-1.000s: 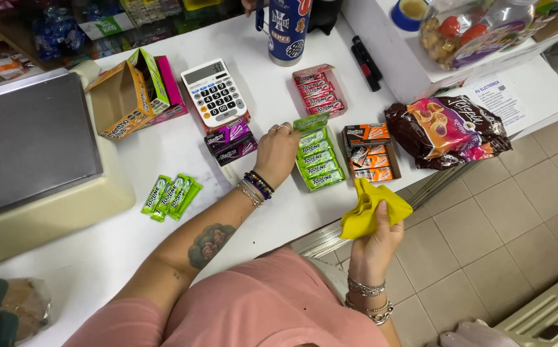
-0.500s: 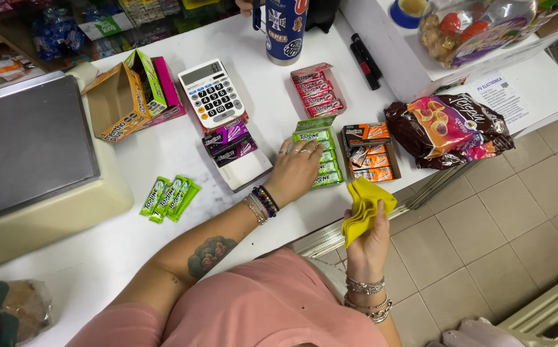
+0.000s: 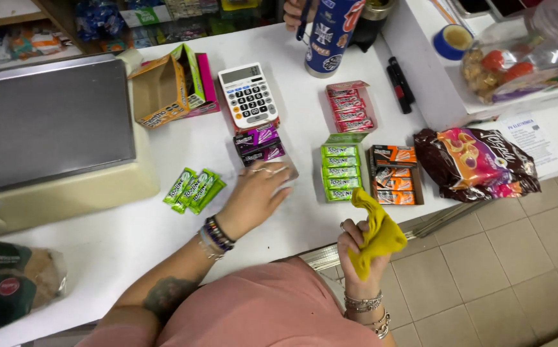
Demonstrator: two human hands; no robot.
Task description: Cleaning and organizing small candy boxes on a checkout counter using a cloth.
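My left hand [image 3: 256,194] rests palm down on the white counter [image 3: 131,231], fingers on the near end of the small box of purple gum packs [image 3: 261,145]. My right hand [image 3: 356,254] is shut on a crumpled yellow cloth [image 3: 377,231] at the counter's front edge. Just right of my left hand stands the box of green gum packs [image 3: 339,170]. An orange-pack box [image 3: 393,175] sits beside it. Three loose green packs [image 3: 193,189] lie to the left of my left hand.
A calculator [image 3: 249,96], a red gum box [image 3: 349,107], open orange and green cartons [image 3: 171,87], a dark snack bag [image 3: 478,162], a grey till [image 3: 48,122] and a bread bag [image 3: 9,283] stand around. Another person's hand [image 3: 295,13] holds a blue cup [image 3: 329,32] at the back.
My left hand has slid left from the green gum box to the purple gum box. My right hand with the yellow cloth has dropped slightly toward the counter's edge.
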